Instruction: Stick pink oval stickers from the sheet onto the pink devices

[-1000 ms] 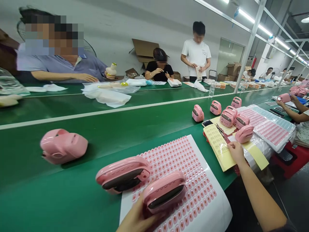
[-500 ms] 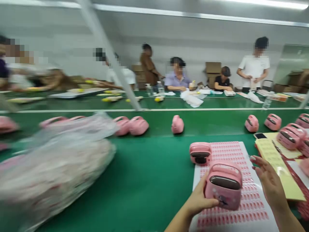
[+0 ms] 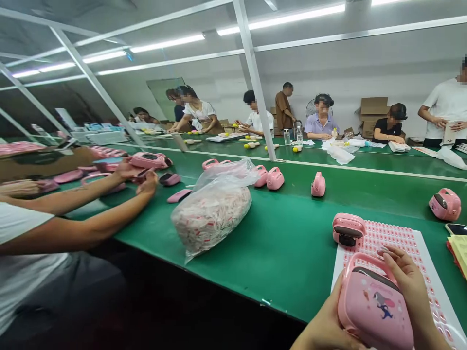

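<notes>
In the head view my left hand (image 3: 330,316) grips a pink handled case (image 3: 379,306) from its left side and underneath. The case has a loop handle, a dark brown strip near the top and a printed cartoon animal on its face. My right hand (image 3: 408,277) is at the case's upper right, fingers bent and drawn together beside the handle; anything between the fingertips is too small to make out. Under both hands lies a white sheet (image 3: 419,238) with rows of small pink-edged stickers. Another pink case (image 3: 349,230) stands on the sheet's far left corner.
A clear plastic bag (image 3: 211,218) full of small pieces sits on the green table (image 3: 277,262). Several pink cases stand along the back strip. At left, a co-worker's hands (image 3: 146,182) hold a pink part. A phone (image 3: 456,228) and yellow sheets (image 3: 459,248) lie at right.
The view has swung left, bringing the co-worker at left into sight. The case is nearer and tilted, its printed face turned up. My right hand has come in from the side to the case.
</notes>
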The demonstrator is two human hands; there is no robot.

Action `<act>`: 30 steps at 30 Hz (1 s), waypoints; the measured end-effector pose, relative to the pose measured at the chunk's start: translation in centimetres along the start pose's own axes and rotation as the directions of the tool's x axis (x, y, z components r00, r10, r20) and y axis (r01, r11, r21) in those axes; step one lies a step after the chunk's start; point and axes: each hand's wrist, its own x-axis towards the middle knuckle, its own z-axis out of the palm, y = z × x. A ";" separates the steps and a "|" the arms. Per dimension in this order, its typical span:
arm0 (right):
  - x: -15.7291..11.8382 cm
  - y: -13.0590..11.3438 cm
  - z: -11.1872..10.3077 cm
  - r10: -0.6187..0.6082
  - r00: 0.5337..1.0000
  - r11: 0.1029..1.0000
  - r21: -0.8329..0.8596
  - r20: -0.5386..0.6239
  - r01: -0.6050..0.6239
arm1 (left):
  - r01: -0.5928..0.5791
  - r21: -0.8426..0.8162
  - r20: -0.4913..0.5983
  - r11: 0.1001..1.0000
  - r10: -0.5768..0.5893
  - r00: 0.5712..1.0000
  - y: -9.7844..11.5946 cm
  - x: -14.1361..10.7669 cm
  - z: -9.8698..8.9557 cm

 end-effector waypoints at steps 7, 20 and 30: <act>0.3 2.6 0.3 -0.015 0.988 1.000 -0.018 -0.153 0.013 | -0.228 -0.100 -0.159 0.968 0.211 0.965 -1.6 0.9 1.0; -1.0 -3.6 1.7 -0.167 0.952 0.982 -0.041 0.257 0.184 | -0.055 -0.121 -0.599 0.991 -0.028 0.800 2.3 2.3 0.2; -1.5 -4.3 3.0 -0.021 0.871 0.953 -0.253 0.492 0.165 | -0.001 0.093 -0.608 0.996 0.058 0.792 2.8 2.3 1.0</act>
